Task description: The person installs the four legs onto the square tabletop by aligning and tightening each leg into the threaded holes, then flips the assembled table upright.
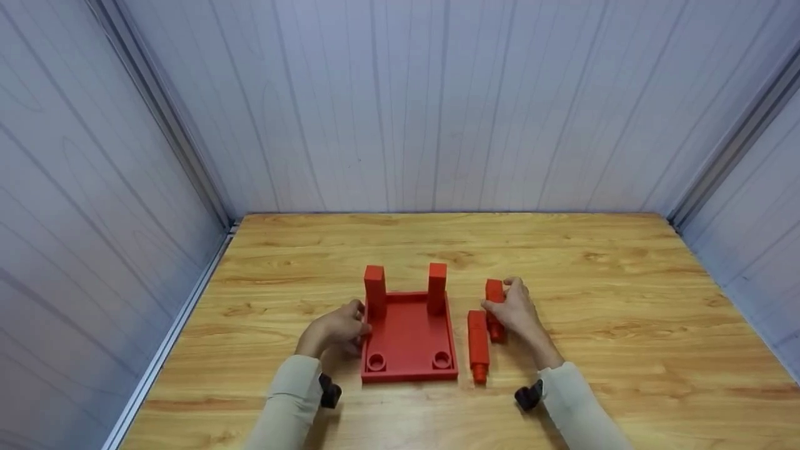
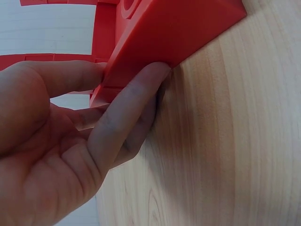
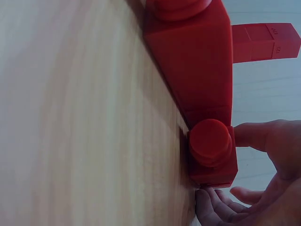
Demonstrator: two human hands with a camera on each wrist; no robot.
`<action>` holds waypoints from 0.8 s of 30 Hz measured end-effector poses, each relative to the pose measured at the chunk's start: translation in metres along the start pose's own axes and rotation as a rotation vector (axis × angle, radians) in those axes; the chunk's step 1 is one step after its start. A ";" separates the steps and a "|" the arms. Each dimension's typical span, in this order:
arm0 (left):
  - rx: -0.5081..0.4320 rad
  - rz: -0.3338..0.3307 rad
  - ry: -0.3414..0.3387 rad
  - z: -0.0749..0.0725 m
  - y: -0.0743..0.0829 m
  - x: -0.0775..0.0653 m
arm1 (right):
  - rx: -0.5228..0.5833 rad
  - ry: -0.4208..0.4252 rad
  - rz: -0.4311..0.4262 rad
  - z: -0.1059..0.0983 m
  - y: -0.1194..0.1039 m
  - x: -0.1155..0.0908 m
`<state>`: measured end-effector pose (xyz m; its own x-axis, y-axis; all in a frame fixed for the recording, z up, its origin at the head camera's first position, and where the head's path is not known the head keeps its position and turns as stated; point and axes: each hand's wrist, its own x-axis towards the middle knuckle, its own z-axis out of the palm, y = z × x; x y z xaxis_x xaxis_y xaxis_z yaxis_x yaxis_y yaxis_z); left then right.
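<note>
A red tray-like base (image 1: 409,340) lies on the table, with upright square posts (image 1: 375,287) at both far corners and round sockets (image 1: 369,361) at both near ones. On its left edge is my left hand (image 1: 339,326), thumb at the rim and a finger along the outer wall (image 2: 160,47). To the right, my right hand (image 1: 517,312) pinches a loose red post (image 1: 494,290) lying on the table, thumb on one side and fingers on the other. Its round peg end (image 3: 210,143) faces the right wrist camera. Beside it lies another loose post (image 1: 478,340), peg toward me.
The wood-grain table (image 1: 625,325) runs back to a pale panel wall (image 1: 400,125). Side panels with metal frame edges stand at left and right. A dark wrist device (image 1: 329,391) sits at each sleeve cuff.
</note>
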<state>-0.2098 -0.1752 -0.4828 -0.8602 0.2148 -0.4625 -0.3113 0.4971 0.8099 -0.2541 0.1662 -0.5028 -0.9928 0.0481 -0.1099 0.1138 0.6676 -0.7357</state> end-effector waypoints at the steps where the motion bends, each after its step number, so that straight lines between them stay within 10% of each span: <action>1: -0.004 0.000 -0.001 0.000 0.000 0.000 | 0.001 -0.009 0.005 0.000 0.000 0.000; 16: 0.026 0.010 0.008 0.000 -0.001 0.001 | -0.081 -0.056 0.006 -0.008 -0.003 -0.003; 24: 0.017 0.006 0.005 0.000 -0.001 0.000 | 0.254 -0.021 0.038 -0.012 -0.001 0.003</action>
<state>-0.2097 -0.1754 -0.4836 -0.8640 0.2142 -0.4556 -0.2988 0.5102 0.8065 -0.2572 0.1742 -0.4945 -0.9869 0.0521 -0.1526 0.1594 0.4579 -0.8746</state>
